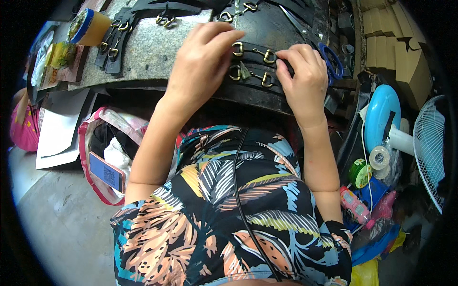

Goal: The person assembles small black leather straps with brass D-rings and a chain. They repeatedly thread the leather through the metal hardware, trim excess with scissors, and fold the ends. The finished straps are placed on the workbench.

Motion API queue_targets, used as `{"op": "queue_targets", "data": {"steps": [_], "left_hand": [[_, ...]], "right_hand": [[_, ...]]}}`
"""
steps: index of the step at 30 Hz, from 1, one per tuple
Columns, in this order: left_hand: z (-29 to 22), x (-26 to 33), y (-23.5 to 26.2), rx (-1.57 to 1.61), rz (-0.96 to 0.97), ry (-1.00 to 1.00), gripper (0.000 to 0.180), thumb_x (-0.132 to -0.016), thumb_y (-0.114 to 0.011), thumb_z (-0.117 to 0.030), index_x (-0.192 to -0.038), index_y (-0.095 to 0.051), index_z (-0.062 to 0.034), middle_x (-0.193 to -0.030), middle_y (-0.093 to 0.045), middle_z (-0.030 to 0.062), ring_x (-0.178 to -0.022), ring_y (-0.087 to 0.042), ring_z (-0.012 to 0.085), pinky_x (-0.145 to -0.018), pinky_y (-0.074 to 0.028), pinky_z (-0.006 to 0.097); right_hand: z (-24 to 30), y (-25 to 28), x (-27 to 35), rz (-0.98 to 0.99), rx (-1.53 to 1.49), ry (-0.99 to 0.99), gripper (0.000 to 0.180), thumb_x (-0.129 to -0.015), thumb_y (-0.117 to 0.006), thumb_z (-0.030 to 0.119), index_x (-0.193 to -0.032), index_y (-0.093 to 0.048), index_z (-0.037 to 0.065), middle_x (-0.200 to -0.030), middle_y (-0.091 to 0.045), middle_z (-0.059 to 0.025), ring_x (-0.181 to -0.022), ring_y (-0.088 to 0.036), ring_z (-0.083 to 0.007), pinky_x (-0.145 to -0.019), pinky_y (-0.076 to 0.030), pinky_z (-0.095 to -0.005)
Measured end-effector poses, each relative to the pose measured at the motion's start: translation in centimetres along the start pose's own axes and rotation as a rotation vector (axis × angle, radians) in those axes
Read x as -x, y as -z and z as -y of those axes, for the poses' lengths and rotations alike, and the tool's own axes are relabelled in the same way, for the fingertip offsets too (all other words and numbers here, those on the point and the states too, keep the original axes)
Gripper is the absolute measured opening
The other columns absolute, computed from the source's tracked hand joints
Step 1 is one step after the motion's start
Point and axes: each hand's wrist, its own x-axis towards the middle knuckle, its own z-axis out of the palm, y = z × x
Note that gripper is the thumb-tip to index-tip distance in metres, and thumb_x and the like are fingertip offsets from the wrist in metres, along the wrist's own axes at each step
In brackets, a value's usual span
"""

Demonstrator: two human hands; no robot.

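Two black straps with brass-coloured horsebit fittings lie across the front of the bench. On the upper strap (252, 55) my right hand (306, 71) rests at the right end, thumb and fingers curled round its edge beside the fitting. The lower strap (251, 85) lies nearer me, with a small greyish-green scrap (244, 71) by its fitting. My left hand (199, 62) is bent above the left side of the straps, its fingers curled together; their tips are partly hidden, so whatever they hold cannot be made out.
Right of my right hand are blue-handled scissors (331, 61). More fitted straps (117, 47) lie at the bench's left, near an orange-brown tub (89, 27). Below hangs an open bag with a phone (106, 171). A fan (431, 143) and cardboard boxes (410, 66) stand right.
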Motion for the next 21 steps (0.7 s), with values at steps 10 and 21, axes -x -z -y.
{"op": "queue_targets", "data": {"steps": [10, 21], "left_hand": [[1.1, 2.0, 2.0, -0.297, 0.136, -0.01, 0.023, -0.081, -0.076, -0.011, -0.105, -0.076, -0.0119, -0.105, -0.07, 0.0024, -0.101, -0.06, 0.0271, -0.09, -0.048, 0.041], [1.7, 1.0, 0.0, -0.365, 0.06, 0.046, 0.017, -0.08, -0.08, -0.026, -0.096, -0.079, -0.0187, -0.092, -0.065, -0.0033, -0.094, -0.057, 0.0221, -0.085, -0.042, 0.04]], "right_hand": [[-0.8, 0.8, 0.2, 0.041, -0.081, 0.032, 0.019, -0.076, -0.077, 0.002, -0.094, -0.076, 0.009, -0.097, -0.065, -0.004, -0.091, -0.062, -0.0247, -0.079, -0.048, -0.0383], [-0.3, 0.6, -1.3, 0.137, 0.055, 0.029, 0.025, -0.077, -0.082, 0.024, -0.101, -0.078, 0.017, -0.09, -0.06, -0.0024, -0.086, -0.061, -0.0232, -0.074, -0.046, -0.0381]]}}
